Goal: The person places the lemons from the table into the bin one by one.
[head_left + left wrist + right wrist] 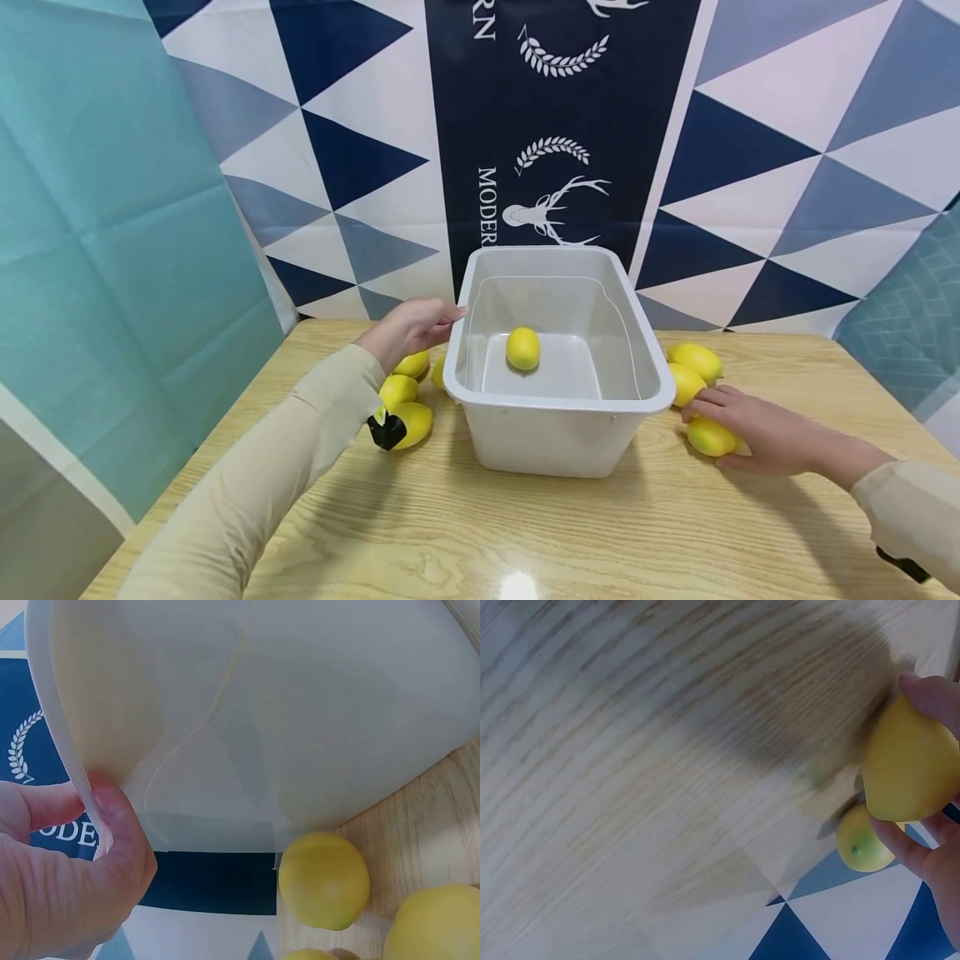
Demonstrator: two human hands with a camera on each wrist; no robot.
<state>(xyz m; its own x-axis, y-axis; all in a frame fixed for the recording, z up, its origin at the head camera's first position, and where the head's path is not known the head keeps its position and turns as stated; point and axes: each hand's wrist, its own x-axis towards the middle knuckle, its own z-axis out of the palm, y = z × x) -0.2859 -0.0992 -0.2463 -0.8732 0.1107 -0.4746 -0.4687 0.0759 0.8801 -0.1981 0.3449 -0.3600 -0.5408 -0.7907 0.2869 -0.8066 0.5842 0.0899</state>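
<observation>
A light grey plastic bin (543,437) stands on the table, with one yellow lemon (522,348) on its floor. My left hand (418,325) pinches the bin's left rim between thumb and fingers, which shows closely in the left wrist view, where the bin wall (300,712) fills the top. To the right of the bin, my right hand (765,429) grips a lemon (911,761) with thumb and fingers on opposite sides. Beyond that hand lie two more lemons, one farther back (696,361) and one close by the bin (686,383).
Several lemons (411,423) lie left of the bin, beneath my left forearm. One lemon (324,881) sits right against the bin's side. Behind the wooden table (420,525) hangs a patterned cloth (375,158), with a teal cloth (127,217) at the left.
</observation>
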